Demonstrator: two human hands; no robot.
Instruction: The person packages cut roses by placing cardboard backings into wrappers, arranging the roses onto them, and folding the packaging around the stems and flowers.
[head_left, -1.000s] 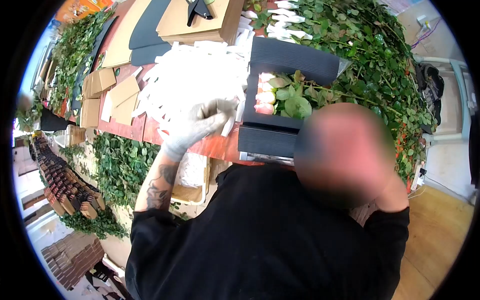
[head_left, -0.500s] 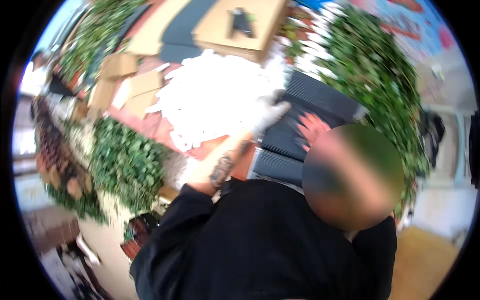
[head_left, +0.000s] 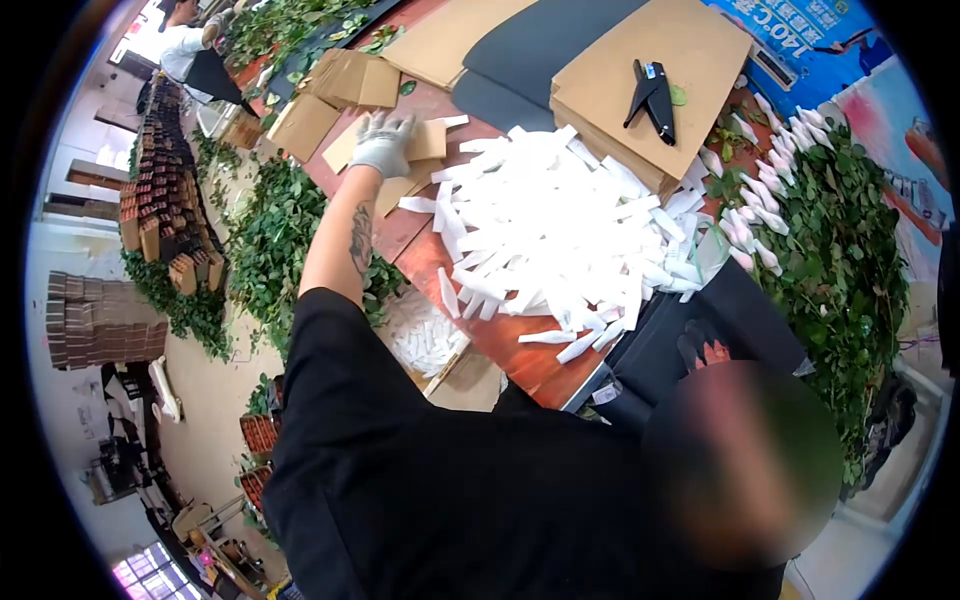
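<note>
My left hand (head_left: 383, 146), in a pale grey knit glove, reaches out to the far left with its fingers spread. It lies over a small piece of brown cardboard (head_left: 428, 140) on the table, among other cardboard pieces. At the right, my right hand (head_left: 708, 346) rests on black corrugated sheeting (head_left: 738, 308). Its fingers look stretched out, dark with some pinkish red, while a blurred patch hides the rest. Between my hands lies a large heap of white foam sleeves (head_left: 560, 230).
A black stapler (head_left: 652, 100) sits on stacked cardboard sheets (head_left: 640, 60). Roses with white-wrapped heads (head_left: 760, 205) and leafy stems (head_left: 840, 260) line the right. Foliage (head_left: 275, 235) stands at left, near a box of white sleeves (head_left: 425, 335). Another person (head_left: 190, 50) works at far left.
My left hand has left the black sheeting and moved far left, onto the cardboard pieces. My right hand remains on the sheeting. The view has swung left.
</note>
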